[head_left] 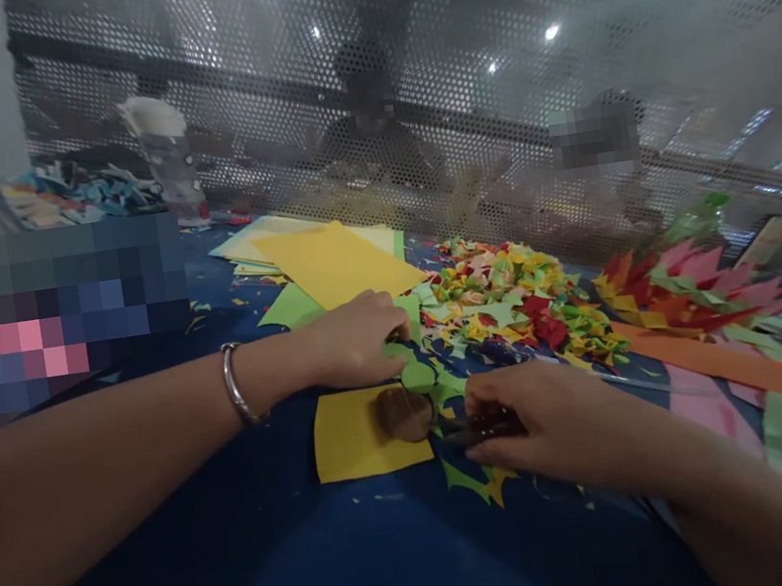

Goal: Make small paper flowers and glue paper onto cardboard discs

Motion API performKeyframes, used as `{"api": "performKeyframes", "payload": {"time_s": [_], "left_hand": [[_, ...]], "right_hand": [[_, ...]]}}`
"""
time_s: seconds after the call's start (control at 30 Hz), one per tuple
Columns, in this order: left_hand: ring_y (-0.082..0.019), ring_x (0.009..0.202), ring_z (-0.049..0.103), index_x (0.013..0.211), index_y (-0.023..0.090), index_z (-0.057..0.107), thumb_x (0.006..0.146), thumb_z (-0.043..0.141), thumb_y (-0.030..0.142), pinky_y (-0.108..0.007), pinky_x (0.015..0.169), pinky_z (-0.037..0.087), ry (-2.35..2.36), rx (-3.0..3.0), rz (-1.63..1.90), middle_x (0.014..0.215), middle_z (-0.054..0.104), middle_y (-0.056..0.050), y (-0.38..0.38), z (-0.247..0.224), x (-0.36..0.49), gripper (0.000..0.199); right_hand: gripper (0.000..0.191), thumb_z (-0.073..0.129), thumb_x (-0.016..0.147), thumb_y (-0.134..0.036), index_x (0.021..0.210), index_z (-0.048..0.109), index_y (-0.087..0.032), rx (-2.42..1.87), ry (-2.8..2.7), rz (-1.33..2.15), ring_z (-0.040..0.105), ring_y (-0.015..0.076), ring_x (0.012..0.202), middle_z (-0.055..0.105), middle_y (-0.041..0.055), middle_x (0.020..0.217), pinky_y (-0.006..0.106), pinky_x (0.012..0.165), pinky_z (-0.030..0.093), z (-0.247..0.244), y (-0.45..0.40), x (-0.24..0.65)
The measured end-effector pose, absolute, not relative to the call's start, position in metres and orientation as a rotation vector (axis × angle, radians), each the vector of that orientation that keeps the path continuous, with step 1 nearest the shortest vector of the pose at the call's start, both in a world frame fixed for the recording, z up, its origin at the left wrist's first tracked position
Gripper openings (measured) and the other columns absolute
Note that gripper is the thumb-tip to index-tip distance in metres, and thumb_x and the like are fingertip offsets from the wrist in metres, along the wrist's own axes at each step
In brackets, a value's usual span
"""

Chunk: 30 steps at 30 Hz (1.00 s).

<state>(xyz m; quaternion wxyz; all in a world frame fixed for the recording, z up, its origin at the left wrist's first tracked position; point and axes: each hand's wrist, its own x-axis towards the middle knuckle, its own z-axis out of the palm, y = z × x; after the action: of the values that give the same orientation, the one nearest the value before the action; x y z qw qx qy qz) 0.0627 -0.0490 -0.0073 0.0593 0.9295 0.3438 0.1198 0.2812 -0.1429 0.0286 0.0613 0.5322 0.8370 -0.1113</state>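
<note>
My right hand [539, 413] is closed around dark-handled scissors [493, 424], whose blades point left and are blurred. Fingers curled, my left hand [361, 339] pinches at green paper [417, 372] with rounded edges, just above the blades. Below it lies a yellow paper rectangle [353, 434] on the dark blue table cover [266, 543]. On this rectangle's right end sits a brown rounded object [406, 414], its kind unclear. Pointed green offcuts [465, 479] lie beside and below the scissors.
Behind my hands are stacked yellow sheets [342, 256] and a heap of colourful paper scraps [508, 296]. Folded paper points [695, 284], an orange strip [720, 358] and pink paper lie at the right. A plastic cup [169, 159] stands back left. Past the perforated screen, people sit.
</note>
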Motion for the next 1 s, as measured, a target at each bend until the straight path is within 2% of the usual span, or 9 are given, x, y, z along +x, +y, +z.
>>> {"api": "performKeyframes", "payload": {"time_s": [0.23, 0.4, 0.47, 0.57, 0.67, 0.83, 1.0], "left_hand": [[-0.024, 0.099, 0.056, 0.097, 0.015, 0.067, 0.077, 0.062, 0.032, -0.032, 0.086, 0.044, 1.071, 2.700, 0.215, 0.103, 0.062, -0.011, -0.041, -0.001, 0.063, 0.027], [-0.013, 0.068, 0.055, 0.082, 0.016, 0.061, 0.073, 0.062, 0.021, -0.024, 0.064, 0.041, 1.050, 2.497, 0.535, 0.076, 0.062, 0.000, -0.035, 0.000, 0.058, 0.010], [-0.011, 0.062, 0.053, 0.077, 0.016, 0.058, 0.072, 0.065, 0.022, -0.023, 0.060, 0.040, 1.070, 2.345, 0.750, 0.069, 0.059, 0.002, -0.032, 0.000, 0.055, 0.011], [-0.010, 0.061, 0.054, 0.088, 0.016, 0.058, 0.071, 0.070, 0.022, -0.023, 0.059, 0.044, 1.043, 1.977, 0.970, 0.069, 0.060, 0.003, -0.031, -0.001, 0.053, 0.022], [-0.011, 0.063, 0.059, 0.100, 0.015, 0.061, 0.071, 0.070, 0.016, -0.024, 0.060, 0.049, 0.994, 1.658, 0.944, 0.073, 0.062, 0.002, -0.039, 0.001, 0.058, 0.030], [-0.011, 0.066, 0.063, 0.084, 0.013, 0.066, 0.074, 0.070, 0.015, -0.024, 0.065, 0.052, 0.931, 1.457, 0.816, 0.079, 0.070, -0.002, -0.058, 0.007, 0.069, 0.011], [-0.009, 0.064, 0.066, 0.078, 0.012, 0.069, 0.072, 0.073, 0.011, -0.021, 0.065, 0.052, 0.856, 1.303, 0.749, 0.075, 0.071, -0.001, -0.070, 0.010, 0.075, 0.007]], "right_hand": [[0.016, 0.068, 0.081, -0.034, 0.077, 0.059, -0.021, 1.555, 2.548, -0.359, 0.053, 0.0144, 0.062, 0.063, -0.0017, 0.072, 0.026, 0.053, 0.023, 0.032, -0.146, 0.280], [0.014, 0.069, 0.080, -0.033, 0.079, 0.061, -0.022, 1.533, 2.592, -0.337, 0.053, 0.0139, 0.062, 0.063, -0.0023, 0.073, 0.026, 0.053, 0.023, 0.031, -0.147, 0.280], [0.017, 0.070, 0.080, -0.036, 0.079, 0.062, -0.022, 1.525, 2.602, -0.327, 0.053, 0.0137, 0.060, 0.063, -0.0022, 0.072, 0.026, 0.053, 0.023, 0.031, -0.148, 0.280], [0.023, 0.071, 0.081, -0.044, 0.081, 0.064, -0.022, 1.519, 2.620, -0.283, 0.055, 0.0155, 0.062, 0.065, -0.0010, 0.074, 0.026, 0.054, 0.026, 0.032, -0.149, 0.280], [0.023, 0.068, 0.086, -0.044, 0.088, 0.067, -0.021, 1.533, 2.681, -0.201, 0.059, 0.0170, 0.065, 0.068, 0.0016, 0.080, 0.027, 0.056, 0.032, 0.030, -0.147, 0.281], [0.021, 0.067, 0.089, -0.038, 0.099, 0.067, -0.019, 1.557, 3.005, 0.011, 0.063, 0.0163, 0.067, 0.071, 0.0028, 0.088, 0.026, 0.059, 0.041, 0.024, -0.142, 0.284], [0.021, 0.061, 0.094, -0.027, 0.112, 0.064, -0.017, 1.485, 3.243, 0.352, 0.064, 0.0153, 0.069, 0.069, 0.0047, 0.094, 0.026, 0.061, 0.044, 0.021, -0.141, 0.283]]}}
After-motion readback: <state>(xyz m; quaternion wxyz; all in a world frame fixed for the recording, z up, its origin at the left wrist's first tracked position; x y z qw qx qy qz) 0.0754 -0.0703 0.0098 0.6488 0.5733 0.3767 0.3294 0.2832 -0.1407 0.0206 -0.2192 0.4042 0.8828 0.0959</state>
